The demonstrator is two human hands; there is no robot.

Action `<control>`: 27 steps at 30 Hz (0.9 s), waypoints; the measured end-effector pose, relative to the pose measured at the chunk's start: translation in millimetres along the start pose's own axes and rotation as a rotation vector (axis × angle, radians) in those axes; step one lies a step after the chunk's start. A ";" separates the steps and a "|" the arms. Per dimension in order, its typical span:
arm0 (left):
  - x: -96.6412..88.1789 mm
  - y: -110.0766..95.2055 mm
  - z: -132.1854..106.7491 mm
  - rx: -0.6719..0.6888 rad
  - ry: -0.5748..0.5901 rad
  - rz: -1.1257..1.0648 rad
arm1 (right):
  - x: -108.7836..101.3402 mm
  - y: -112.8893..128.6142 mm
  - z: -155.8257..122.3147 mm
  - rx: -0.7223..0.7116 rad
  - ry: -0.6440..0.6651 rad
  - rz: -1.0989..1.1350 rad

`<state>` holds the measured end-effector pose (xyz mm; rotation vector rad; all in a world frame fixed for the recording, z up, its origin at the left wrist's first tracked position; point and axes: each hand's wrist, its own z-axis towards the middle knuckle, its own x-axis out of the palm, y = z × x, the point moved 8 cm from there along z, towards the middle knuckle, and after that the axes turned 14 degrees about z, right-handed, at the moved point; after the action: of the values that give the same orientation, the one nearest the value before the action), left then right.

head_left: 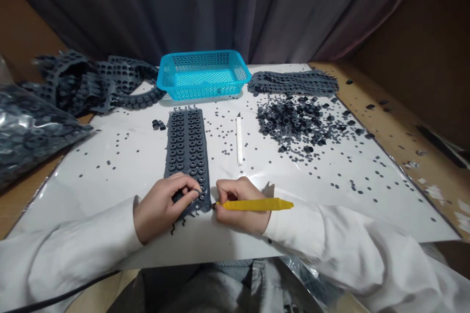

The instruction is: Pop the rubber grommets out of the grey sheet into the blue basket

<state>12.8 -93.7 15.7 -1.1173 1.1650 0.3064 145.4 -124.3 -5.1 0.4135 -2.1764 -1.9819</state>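
One ringed sheet (187,149) | left hand (161,206): grip pinching its near end | right hand (245,220): grip around yellow-handled tool (260,204)

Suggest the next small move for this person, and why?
Perhaps ease the yellow tool gently against the dark studded strip: the right hand holds it with its dark tip at or very near the strip's near right corner, while the left hand is over the strip's near end.

Head view, forward and down, seemingly near
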 end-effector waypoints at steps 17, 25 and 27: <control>-10.2 14.0 5.3 -0.306 0.194 -0.500 | -8.1 2.6 3.2 0.038 -0.079 0.214; 8.5 23.3 4.5 -0.526 0.263 -0.933 | -7.5 1.9 3.9 -0.017 -0.086 0.076; 11.2 22.3 3.6 -0.550 0.280 -0.980 | -7.2 1.7 4.3 -0.026 -0.084 0.067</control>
<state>3.9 -84.0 -5.8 -2.1209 0.6432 -0.3288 150.7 -117.8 -3.4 0.2541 -2.1802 -2.0246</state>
